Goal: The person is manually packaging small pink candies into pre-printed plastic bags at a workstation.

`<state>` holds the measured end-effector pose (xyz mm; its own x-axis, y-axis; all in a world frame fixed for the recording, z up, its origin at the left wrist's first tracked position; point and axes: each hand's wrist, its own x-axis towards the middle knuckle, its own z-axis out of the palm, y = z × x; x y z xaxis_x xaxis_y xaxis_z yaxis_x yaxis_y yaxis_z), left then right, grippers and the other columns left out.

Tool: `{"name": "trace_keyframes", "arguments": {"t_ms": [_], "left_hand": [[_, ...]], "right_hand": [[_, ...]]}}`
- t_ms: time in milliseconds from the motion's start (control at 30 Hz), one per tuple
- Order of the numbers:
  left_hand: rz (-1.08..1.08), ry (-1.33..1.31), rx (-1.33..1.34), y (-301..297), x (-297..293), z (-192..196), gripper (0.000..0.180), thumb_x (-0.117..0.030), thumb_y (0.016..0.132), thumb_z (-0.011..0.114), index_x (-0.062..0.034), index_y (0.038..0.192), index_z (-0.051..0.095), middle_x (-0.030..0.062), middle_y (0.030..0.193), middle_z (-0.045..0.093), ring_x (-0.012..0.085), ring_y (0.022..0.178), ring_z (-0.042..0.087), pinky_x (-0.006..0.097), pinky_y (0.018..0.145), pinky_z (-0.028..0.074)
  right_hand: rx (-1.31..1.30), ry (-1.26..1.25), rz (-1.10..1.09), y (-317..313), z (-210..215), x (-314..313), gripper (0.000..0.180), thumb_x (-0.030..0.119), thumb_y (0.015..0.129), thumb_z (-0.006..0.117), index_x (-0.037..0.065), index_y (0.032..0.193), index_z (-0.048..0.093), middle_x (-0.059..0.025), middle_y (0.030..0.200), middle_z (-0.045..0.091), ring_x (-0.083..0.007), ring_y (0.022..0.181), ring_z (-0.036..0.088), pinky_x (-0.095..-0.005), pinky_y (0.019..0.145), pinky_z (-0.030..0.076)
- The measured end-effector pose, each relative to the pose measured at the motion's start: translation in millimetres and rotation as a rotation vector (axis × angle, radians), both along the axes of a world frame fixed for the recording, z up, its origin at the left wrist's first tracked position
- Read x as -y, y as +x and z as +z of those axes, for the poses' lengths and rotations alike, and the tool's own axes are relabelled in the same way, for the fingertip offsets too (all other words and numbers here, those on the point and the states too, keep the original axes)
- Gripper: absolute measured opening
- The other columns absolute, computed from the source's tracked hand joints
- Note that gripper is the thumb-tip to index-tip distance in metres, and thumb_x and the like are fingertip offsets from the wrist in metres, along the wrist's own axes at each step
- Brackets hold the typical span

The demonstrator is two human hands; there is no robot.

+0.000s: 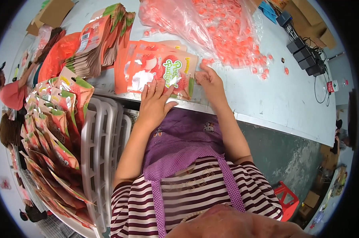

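Note:
A red, printed candy pouch (pixel 162 74) lies at the table's near edge, on top of other overlapping pouches (pixel 123 65). My left hand (pixel 155 102) rests on its lower part, fingers outstretched and holding nothing. At the pouch's right edge is my right hand (pixel 212 85), its fingers curled and pressed together; what they pinch, if anything, is hidden. Just beyond those fingertips lie small red wrapped candies (pixel 206 62). Farther back, a large clear plastic bag (pixel 179 22) lies beside a heap of the same candies (pixel 227 29).
Stacked flat pouches (pixel 104 41) stand at the back left, beside a red plastic bag (pixel 60 53). Left of me, a white plastic basket (pixel 94 158) holds many filled pouches (pixel 54 135). Black adapters with cables (pixel 304 55) sit at the right. A red stool (pixel 286 200) stands below.

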<state>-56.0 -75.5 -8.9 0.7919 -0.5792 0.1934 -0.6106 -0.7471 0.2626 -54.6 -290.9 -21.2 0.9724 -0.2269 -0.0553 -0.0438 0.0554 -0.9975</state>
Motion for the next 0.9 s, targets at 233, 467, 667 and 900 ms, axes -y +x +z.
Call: {"name": "trace_keyframes", "arguments": {"t_ms": [233, 467, 667, 900], "left_hand": [[0.02, -0.044, 0.009, 0.8, -0.7, -4.4, 0.049, -0.036, 0.084, 0.058, -0.015, 0.127, 0.051, 0.0144, 0.139, 0.038, 0.0352, 0.131, 0.029, 0.045, 0.109, 0.016], [0.063, -0.343, -0.203, 4.3, -5.6, 0.4, 0.048, -0.025, 0.084, 0.062, -0.0102, 0.127, 0.051, 0.0146, 0.134, 0.045, 0.0318, 0.129, 0.036, 0.043, 0.107, 0.021], [0.163, -1.111, -0.661, -11.7, 21.9, 35.6, 0.016, -0.006, 0.083, 0.064, -0.0005, 0.094, 0.055, 0.0043, 0.091, 0.059, 0.0126, 0.089, 0.059, 0.026, 0.08, 0.047], [0.206, -1.153, -0.694, -13.5, 14.8, 36.6, 0.013, -0.006, 0.082, 0.066, 0.0006, 0.08, 0.055, 0.0043, 0.084, 0.058, 0.0072, 0.075, 0.059, 0.021, 0.065, 0.048]], "right_hand": [[-0.071, 0.026, -0.056, 1.7, 13.0, -21.6, 0.03, 0.012, 0.089, 0.057, -0.003, 0.114, 0.052, -0.0053, 0.087, 0.062, -0.009, 0.074, 0.057, -0.0229, 0.067, 0.047], [-0.008, -0.164, -0.028, -4.9, 20.1, -31.0, 0.017, 0.014, 0.087, 0.061, -0.001, 0.079, 0.061, -0.0006, 0.07, 0.06, -0.0051, 0.058, 0.053, -0.0214, 0.054, 0.044], [0.138, -0.403, 0.082, -33.2, 46.6, -53.2, 0.014, 0.008, 0.078, 0.068, -0.001, 0.075, 0.058, -0.0046, 0.072, 0.06, -0.0098, 0.063, 0.055, -0.0257, 0.055, 0.044], [0.404, -0.443, 0.117, -32.6, 38.8, -48.9, 0.018, 0.01, 0.071, 0.069, 0.0, 0.073, 0.054, -0.013, 0.081, 0.06, -0.0268, 0.072, 0.058, -0.0349, 0.064, 0.046]]}}
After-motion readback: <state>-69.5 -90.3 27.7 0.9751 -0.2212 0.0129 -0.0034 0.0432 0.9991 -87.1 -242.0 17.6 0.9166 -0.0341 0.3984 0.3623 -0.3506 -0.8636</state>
